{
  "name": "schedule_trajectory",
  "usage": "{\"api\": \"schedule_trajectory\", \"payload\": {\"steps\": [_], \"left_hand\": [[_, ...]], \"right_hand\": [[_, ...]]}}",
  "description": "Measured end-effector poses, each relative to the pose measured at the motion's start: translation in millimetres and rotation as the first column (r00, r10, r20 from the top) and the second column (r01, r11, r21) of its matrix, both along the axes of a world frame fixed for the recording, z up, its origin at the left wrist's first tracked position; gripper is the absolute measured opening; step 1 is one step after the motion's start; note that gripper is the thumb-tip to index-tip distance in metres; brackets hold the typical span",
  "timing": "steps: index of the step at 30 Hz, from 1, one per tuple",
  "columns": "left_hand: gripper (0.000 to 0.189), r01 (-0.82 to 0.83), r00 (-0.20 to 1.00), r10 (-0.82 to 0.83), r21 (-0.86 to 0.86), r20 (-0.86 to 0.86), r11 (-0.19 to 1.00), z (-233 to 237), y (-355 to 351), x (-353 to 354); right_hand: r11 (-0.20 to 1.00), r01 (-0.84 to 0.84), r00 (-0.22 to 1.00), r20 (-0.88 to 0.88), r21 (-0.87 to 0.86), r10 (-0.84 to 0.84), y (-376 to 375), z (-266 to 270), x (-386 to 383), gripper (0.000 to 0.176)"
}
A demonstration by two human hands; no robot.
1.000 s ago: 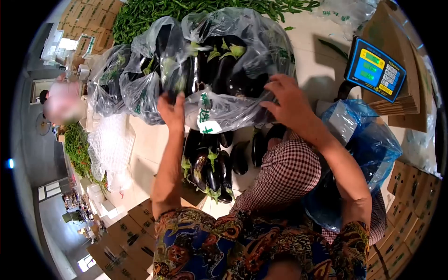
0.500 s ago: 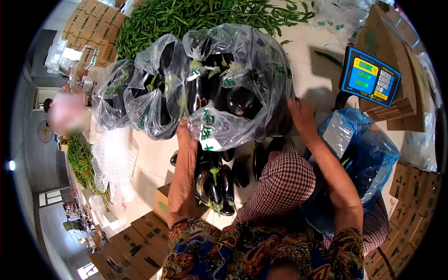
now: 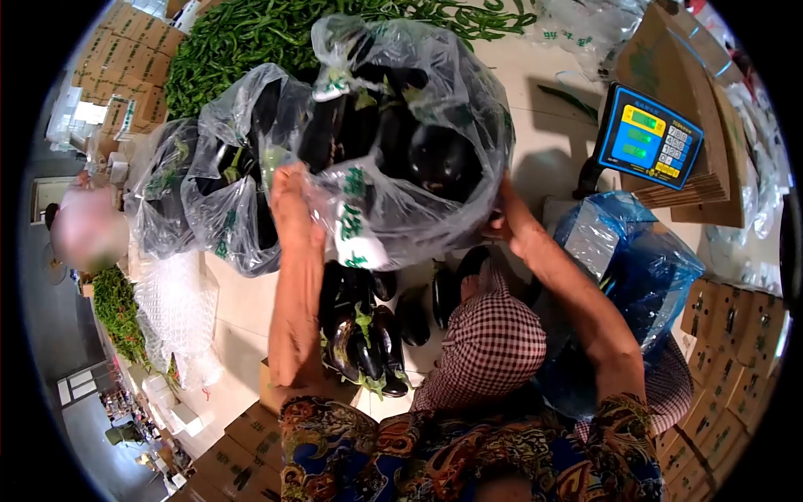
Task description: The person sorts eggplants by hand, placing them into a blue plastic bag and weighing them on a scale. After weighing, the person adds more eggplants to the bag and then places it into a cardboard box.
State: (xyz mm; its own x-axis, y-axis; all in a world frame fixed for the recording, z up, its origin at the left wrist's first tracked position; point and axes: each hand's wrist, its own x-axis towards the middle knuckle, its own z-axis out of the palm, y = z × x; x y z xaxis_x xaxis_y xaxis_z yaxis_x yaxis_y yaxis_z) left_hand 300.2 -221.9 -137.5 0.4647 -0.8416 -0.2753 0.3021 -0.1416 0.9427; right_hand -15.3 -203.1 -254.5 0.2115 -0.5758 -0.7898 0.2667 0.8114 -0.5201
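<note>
A clear plastic bag with green print (image 3: 385,226) bulges with dark purple eggplants (image 3: 439,159). My left hand (image 3: 294,205) is closed around the bag's near left edge. At its near right side, my right hand (image 3: 516,224) grips the plastic, some of its fingers hidden against the bag. Left of my left hand stand two more clear bags of eggplants, the closer bag (image 3: 238,180) and the farther bag (image 3: 159,197). Below the held bag, several loose eggplants (image 3: 368,343) lie on the floor between my arms.
A heap of green peppers (image 3: 242,50) spreads beyond the bags. On the right are a scale display (image 3: 652,138), a blue plastic-lined container (image 3: 661,259) and flattened cardboard (image 3: 682,109). Stacked cartons (image 3: 723,368) stand lower right. Another person (image 3: 88,226) is at far left.
The held bag's far side has risen and tipped away from me. My left hand has moved up and left with its edge; my right hand has slid nearer along the side.
</note>
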Motion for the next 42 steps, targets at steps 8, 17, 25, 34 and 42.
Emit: {"api": "schedule_trajectory", "payload": {"steps": [8, 17, 25, 34, 42], "left_hand": [[0.015, 0.066, 0.98, -0.048, -0.091, 0.192, 0.994, -18.9, -45.4, 40.8], [0.014, 0.263, 0.898, -0.28, 0.097, 0.338, 0.96, -5.3, 109.5, -8.7], [0.011, 0.134, 0.988, -0.142, 0.11, 0.067, 0.985, 16.8, 82.2, -9.4], [0.008, 0.172, 0.976, -0.159, -0.083, 0.147, 0.982, 44.6, 19.9, -4.5], [0.009, 0.111, 0.879, -0.048, -0.105, 0.474, 0.988, -8.0, -15.0, 55.2]], "right_hand": [[0.997, 0.082, 0.961, 0.262, 0.011, -0.082, 3.9, -16.2, 55.6, 0.092], [0.978, 0.207, 0.968, 0.147, -0.005, -0.204, 15.4, 0.6, -20.1, 0.078], [0.999, -0.039, 0.965, -0.26, 0.036, 0.047, 12.2, 21.8, -0.6, 0.081], [0.985, 0.172, 0.98, 0.096, 0.03, -0.174, 21.4, -30.7, 13.0, 0.056], [0.97, -0.153, 0.984, 0.058, -0.189, 0.167, 12.6, -46.8, 54.8, 0.069]]}}
